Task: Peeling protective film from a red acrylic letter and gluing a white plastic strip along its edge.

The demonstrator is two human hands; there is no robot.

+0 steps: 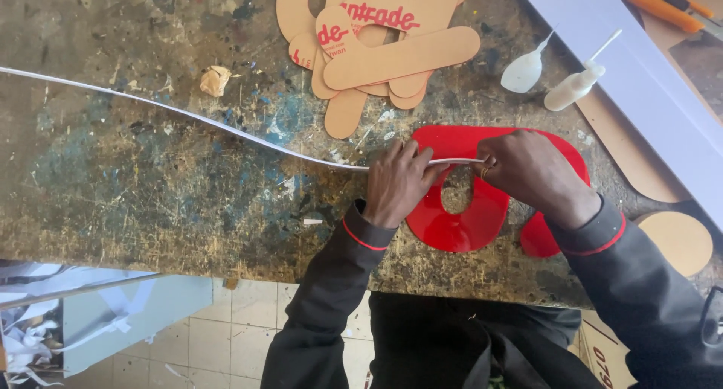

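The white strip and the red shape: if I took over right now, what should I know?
Left hand: pinching the white strip against the edge of the red shape.
Right hand: pressing the strip's end onto the red shape from above.
The rest of the strip trails loose to the left across the workbench.
Two glue bottles lie just behind; brown cutouts are stacked further back.
Done: the strip meets the shape's edge between the hands.
Left: the long loose part is not against the shape.
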